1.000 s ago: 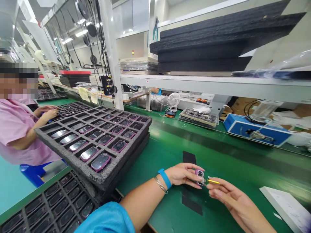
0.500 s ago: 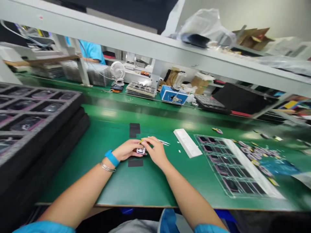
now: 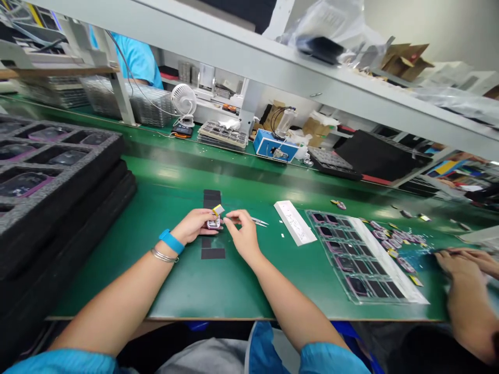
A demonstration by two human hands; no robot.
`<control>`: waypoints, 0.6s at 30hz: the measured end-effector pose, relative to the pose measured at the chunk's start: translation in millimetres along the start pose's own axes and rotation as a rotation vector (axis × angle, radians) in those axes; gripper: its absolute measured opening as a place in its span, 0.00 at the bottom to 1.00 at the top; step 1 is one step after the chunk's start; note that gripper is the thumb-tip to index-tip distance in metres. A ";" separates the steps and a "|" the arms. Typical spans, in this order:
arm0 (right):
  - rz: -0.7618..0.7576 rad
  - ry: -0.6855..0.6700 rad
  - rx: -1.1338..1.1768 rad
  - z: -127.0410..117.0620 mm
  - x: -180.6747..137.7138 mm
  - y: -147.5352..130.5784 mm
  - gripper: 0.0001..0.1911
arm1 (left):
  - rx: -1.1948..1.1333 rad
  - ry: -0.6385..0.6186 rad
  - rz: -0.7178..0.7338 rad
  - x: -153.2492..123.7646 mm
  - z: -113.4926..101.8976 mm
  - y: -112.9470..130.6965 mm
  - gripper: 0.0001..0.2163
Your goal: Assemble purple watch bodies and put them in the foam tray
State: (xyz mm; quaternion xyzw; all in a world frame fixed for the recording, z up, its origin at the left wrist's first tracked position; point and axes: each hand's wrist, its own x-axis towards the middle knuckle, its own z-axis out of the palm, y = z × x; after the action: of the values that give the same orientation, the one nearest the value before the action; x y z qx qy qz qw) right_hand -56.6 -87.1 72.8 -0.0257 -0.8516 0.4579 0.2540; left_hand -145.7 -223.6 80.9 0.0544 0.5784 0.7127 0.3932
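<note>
My left hand (image 3: 196, 224) is closed around a small purple watch-like part (image 3: 213, 224) just above the green bench. A small yellow tab (image 3: 218, 210) sticks up from that part. My right hand (image 3: 241, 235) is beside it, fingertips pinched close to the part; what they hold, if anything, is too small to make out. A blue band and a metal bangle (image 3: 168, 247) sit on my left wrist. Metal tweezers (image 3: 259, 222) lie on the bench just right of my right hand.
Stacked black foam trays (image 3: 58, 176) holding several purple parts stand at left. A white strip (image 3: 294, 222) and a clear tray (image 3: 360, 259) of parts lie to the right. Another person's hands (image 3: 463, 270) work at far right. A blue box (image 3: 273, 147) and small fan (image 3: 184, 101) sit behind.
My view swung from the left foam trays to the bench centre. The yellow tab now stands up off the part. Another person's hands have come into view at the right.
</note>
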 end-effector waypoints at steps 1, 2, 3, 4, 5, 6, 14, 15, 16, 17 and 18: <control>0.006 -0.096 -0.018 1.9 -2.3 -1.6 0.04 | -0.004 0.020 0.001 -1.2 -5.5 4.6 0.08; 0.008 -0.206 -0.049 4.3 -4.5 -2.6 0.03 | -0.001 0.014 -0.008 -3.0 -11.7 9.7 0.08; 0.008 -0.307 -0.094 6.9 -6.7 -3.1 0.03 | 0.009 -0.024 -0.030 -5.0 -18.2 14.9 0.09; 0.003 -0.377 -0.150 9.5 -8.6 -3.1 0.03 | 0.028 -0.085 -0.059 -7.0 -24.4 19.6 0.10; -0.004 -0.414 -0.209 11.9 -10.1 -2.8 0.03 | 0.053 -0.156 -0.089 -8.8 -29.9 23.5 0.11; -0.013 -0.424 -0.262 14.0 -11.2 -2.4 0.03 | 0.083 -0.223 -0.116 -10.2 -34.4 26.1 0.11; 0.050 -0.412 -0.313 20.6 -9.7 -3.1 0.02 | 0.201 -0.389 -0.154 -4.8 -40.2 19.8 0.11; 0.063 -0.400 -0.324 21.4 -9.3 -3.7 0.02 | 0.203 -0.396 -0.157 -4.4 -40.2 19.3 0.11; 0.074 -0.392 -0.334 22.4 -8.8 -4.3 0.01 | 0.204 -0.401 -0.160 -4.2 -40.4 19.2 0.12; 0.086 -0.389 -0.339 23.5 -8.5 -4.7 0.01 | 0.206 -0.405 -0.163 -4.3 -40.7 19.4 0.12; 0.099 -0.390 -0.339 24.5 -8.2 -4.9 0.01 | 0.206 -0.408 -0.165 -4.5 -41.0 19.7 0.12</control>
State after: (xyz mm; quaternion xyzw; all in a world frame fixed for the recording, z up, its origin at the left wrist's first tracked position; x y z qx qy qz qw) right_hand -59.8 -111.1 62.3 -0.0207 -0.9467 0.3169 0.0545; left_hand -174.2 -258.9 86.3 0.1898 0.5592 0.5894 0.5513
